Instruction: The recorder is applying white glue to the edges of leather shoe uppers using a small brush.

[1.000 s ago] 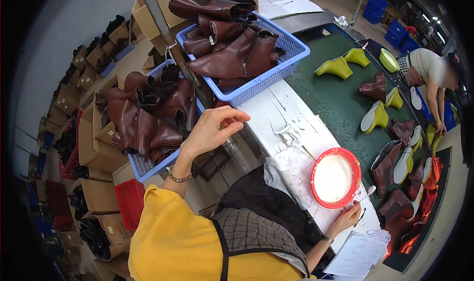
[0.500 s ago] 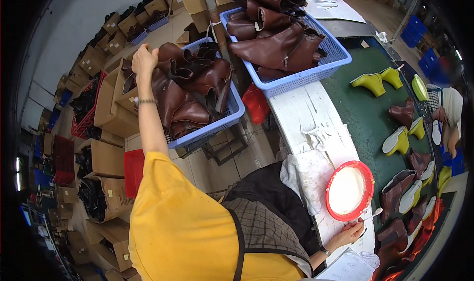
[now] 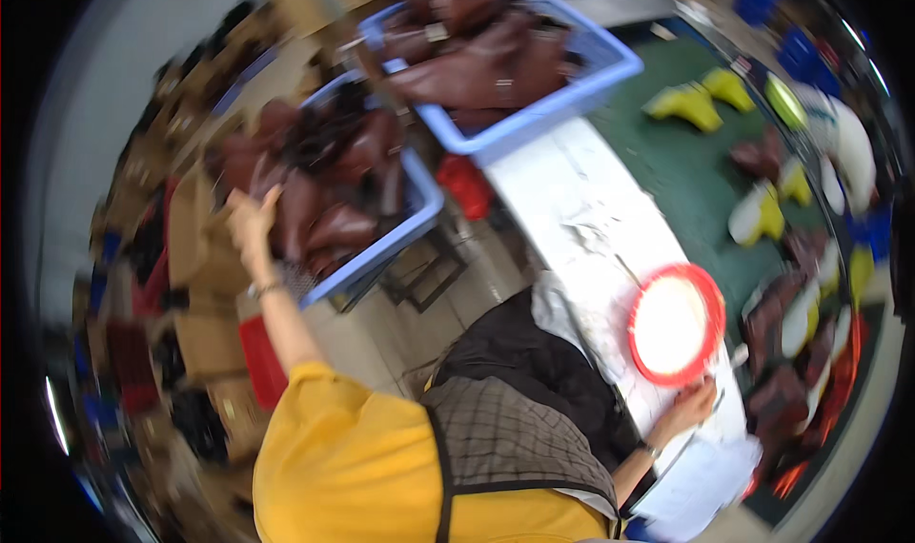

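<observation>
My left hand (image 3: 252, 226) reaches out to the left edge of a blue basket (image 3: 376, 249) heaped with dark brown leather boots (image 3: 343, 226). Its thumb and fingers are apart, right beside the boots; motion blurs it, and I see nothing held. Low on the right, my right hand (image 3: 690, 408) is closed on a thin brush, whose pale tip (image 3: 740, 355) shows past the rim of a red bowl (image 3: 717, 307). White paste (image 3: 669, 327) fills the bowl, which stands on a white bench (image 3: 562, 185).
A second blue basket (image 3: 610, 71) of brown boots sits at the bench's far end. On the green surface (image 3: 658, 152) to the right lie yellow-green heeled soles (image 3: 686, 107) and brown boot uppers (image 3: 770, 309). Paper (image 3: 696, 486) lies near my right wrist. Cardboard boxes (image 3: 205, 348) line the left; a person (image 3: 843, 143) stands far right.
My left hand has come down along the basket's left side, its fingers now spread. My right hand still holds the brush, close under the bowl. The whole view has shifted and blurred.
</observation>
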Demonstrator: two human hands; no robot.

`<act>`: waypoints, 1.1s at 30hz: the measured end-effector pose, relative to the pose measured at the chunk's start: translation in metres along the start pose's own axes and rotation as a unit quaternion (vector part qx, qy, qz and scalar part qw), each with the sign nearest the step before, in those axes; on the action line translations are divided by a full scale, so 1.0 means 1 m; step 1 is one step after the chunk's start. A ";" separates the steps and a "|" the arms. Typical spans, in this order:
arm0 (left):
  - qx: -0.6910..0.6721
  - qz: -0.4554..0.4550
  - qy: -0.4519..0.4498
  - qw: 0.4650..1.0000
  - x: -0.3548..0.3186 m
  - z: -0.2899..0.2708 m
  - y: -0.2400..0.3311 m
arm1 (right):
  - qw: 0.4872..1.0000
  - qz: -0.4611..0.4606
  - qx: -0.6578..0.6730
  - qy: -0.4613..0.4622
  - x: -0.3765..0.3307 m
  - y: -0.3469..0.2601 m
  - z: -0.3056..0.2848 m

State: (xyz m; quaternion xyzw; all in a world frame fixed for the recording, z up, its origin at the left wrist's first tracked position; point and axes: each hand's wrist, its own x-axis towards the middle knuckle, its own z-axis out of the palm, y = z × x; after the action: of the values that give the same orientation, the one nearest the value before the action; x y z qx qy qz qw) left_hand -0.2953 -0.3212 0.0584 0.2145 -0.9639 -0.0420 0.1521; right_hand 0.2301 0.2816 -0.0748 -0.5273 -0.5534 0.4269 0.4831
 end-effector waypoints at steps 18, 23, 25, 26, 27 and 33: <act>-0.461 0.519 -0.208 0.689 -0.203 -0.081 0.254 | 0.994 0.018 0.107 -0.025 0.000 -0.025 0.007; -0.366 0.644 -0.407 0.534 -0.243 -0.022 0.360 | 0.997 -0.067 0.037 0.008 -0.004 -0.047 -0.009; -0.296 0.706 -0.384 0.515 -0.239 0.008 0.374 | 0.992 -0.120 -0.051 0.004 -0.006 -0.062 -0.019; -0.293 0.709 -0.389 0.510 -0.242 0.007 0.379 | 0.975 -0.171 -0.139 -0.001 -0.008 -0.072 -0.025; -0.276 0.739 -0.378 0.484 -0.245 0.001 0.382 | 0.976 -0.164 -0.141 0.003 -0.011 -0.081 -0.027; -0.307 0.700 -0.332 0.553 -0.270 0.005 0.363 | 0.963 -0.171 -0.204 -0.036 -0.018 -0.102 -0.011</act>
State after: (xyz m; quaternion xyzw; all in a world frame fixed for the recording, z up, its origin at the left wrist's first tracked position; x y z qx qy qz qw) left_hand -0.2103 0.1225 0.0322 -0.6169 -0.7204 -0.2838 -0.1410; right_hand 0.2228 0.2555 0.0258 -0.4964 -0.7277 0.2348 0.4110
